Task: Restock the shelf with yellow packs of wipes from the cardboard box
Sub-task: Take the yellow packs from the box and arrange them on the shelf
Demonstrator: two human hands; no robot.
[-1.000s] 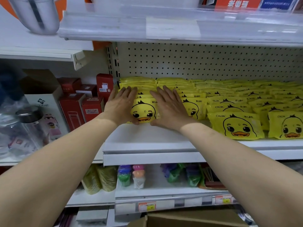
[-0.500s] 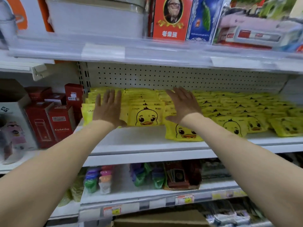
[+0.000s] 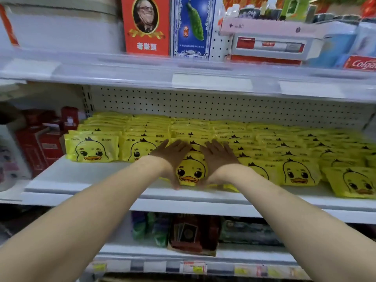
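Across the middle of the frame runs a white shelf, with rows of yellow packs filling its back and right. At centre, one pack stands near the shelf's front edge between the left hand and right hand. Both hands are flat, fingers straight, pressing its sides.

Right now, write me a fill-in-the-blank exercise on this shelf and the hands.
The left hand and the right hand lie flat on either side of a pack printed with a cartoon ____.
Every wipes pack on this shelf is coloured ____.
The boxes standing left of the packs are ____.
Missing words: duck; yellow; red.
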